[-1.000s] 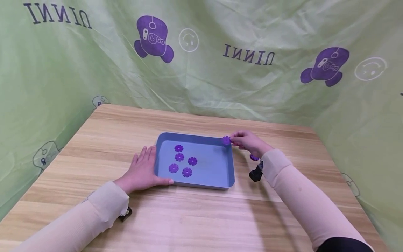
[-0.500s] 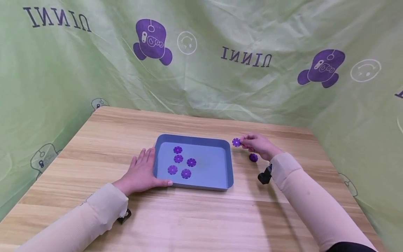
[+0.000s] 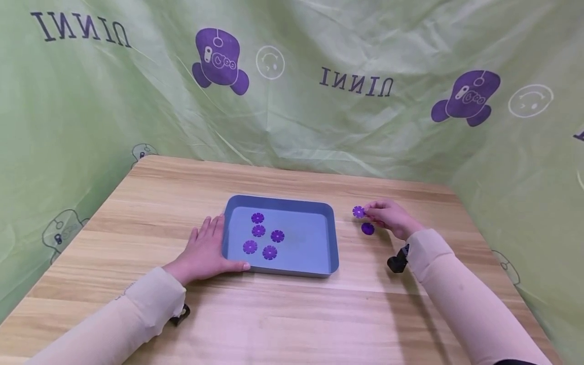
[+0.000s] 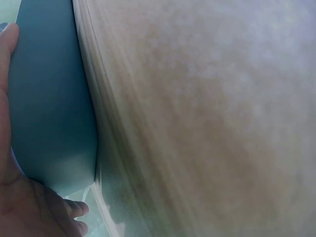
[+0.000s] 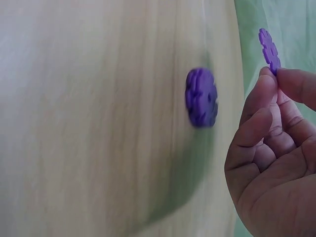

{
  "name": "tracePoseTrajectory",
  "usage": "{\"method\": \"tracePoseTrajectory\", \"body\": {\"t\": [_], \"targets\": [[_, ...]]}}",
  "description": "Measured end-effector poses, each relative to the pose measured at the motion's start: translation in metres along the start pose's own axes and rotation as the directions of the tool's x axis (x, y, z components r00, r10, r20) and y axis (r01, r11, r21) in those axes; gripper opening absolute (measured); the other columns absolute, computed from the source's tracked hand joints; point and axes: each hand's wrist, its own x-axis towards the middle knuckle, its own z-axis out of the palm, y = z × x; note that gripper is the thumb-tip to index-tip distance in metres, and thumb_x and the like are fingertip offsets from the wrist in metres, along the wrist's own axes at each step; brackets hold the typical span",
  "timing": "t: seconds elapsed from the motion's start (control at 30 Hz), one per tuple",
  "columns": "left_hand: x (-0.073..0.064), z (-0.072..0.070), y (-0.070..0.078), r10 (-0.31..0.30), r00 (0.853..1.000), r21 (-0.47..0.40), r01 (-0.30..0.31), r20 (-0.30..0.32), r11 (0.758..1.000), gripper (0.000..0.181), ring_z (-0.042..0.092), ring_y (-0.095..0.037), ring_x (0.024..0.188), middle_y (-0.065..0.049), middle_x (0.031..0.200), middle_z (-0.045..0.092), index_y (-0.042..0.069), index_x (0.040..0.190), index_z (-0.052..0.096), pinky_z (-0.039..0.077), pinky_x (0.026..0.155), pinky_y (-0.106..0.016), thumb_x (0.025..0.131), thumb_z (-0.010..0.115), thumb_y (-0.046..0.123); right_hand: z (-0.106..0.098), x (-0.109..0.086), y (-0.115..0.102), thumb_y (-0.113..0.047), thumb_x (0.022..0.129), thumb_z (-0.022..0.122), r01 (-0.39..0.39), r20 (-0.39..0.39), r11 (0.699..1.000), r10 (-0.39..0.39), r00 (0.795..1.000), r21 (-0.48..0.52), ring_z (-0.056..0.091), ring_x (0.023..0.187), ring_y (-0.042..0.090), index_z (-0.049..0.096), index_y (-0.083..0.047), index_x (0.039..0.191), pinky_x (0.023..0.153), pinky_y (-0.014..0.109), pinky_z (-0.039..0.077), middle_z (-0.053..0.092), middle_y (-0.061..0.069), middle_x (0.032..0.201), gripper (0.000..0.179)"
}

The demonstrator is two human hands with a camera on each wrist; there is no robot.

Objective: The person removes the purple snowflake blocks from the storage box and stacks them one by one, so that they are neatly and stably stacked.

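My left hand (image 3: 205, 253) rests against the near left corner of a blue-grey tray (image 3: 307, 238), its straight fingers along the left side and the thumb along the front wall. The left wrist view shows the palm beside the tray's outer wall (image 4: 52, 98). Inside the tray several purple notched plastic discs (image 3: 277, 236) lie flat, apart from one another, in the left half. Right of the tray, my right hand (image 3: 388, 217) pinches one such disc (image 5: 269, 49) by its edge between thumb and index finger. Just below it a small stack of purple discs (image 5: 201, 98) sits on the table.
The wooden table (image 3: 283, 319) carries the tray near its middle. Behind and beside it hangs a green printed cloth (image 3: 292, 116). A black wrist camera (image 3: 398, 259) hangs under the right cuff, and another (image 3: 180, 314) under the left.
My right hand has moved right, from the tray's far right corner to beside the stack, still pinching the disc. The left hand and the discs in the tray stay as they were.
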Motion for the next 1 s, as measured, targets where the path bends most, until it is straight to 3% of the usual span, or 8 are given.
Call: {"method": "tracePoseTrajectory", "body": {"t": [0.2,0.47,1.0], "targets": [[0.001,0.000,-0.001,-0.001,1.000,-0.002,0.001,0.001,1.000,0.146,0.005,-0.054,0.152,-0.038,0.163,0.012,-0.015,0.158,0.008,0.002,0.118,-0.070,0.069,0.079,0.077,-0.010,-0.005,0.010,-0.012,0.107,0.056,-0.032,-0.007,0.999,0.032,0.999,0.022,0.058,0.079,0.007,0.063,0.000,0.116,0.069,0.022,0.046,0.067,-0.006,0.089,0.017],[0.001,-0.001,-0.001,-0.002,1.000,-0.003,0.002,0.001,1.000,0.146,0.005,-0.055,0.151,-0.038,0.163,0.012,-0.015,0.158,0.007,0.003,0.118,-0.071,0.069,0.079,0.077,-0.018,-0.011,0.022,-0.012,0.107,0.053,-0.066,0.027,0.998,0.066,0.997,0.000,0.056,0.078,0.008,0.061,0.004,0.119,0.069,0.021,0.048,0.065,-0.002,0.090,0.021],[0.000,-0.004,0.001,-0.002,1.000,-0.008,0.002,0.013,1.000,0.144,0.006,-0.055,0.151,-0.038,0.163,0.014,-0.015,0.158,0.008,0.004,0.118,-0.072,0.071,0.080,0.075,-0.025,-0.016,0.028,-0.012,0.107,0.054,-0.112,0.059,0.993,0.113,0.992,-0.028,0.056,0.072,0.006,0.066,0.002,0.115,0.065,0.020,0.048,0.066,-0.005,0.085,0.020]]}}
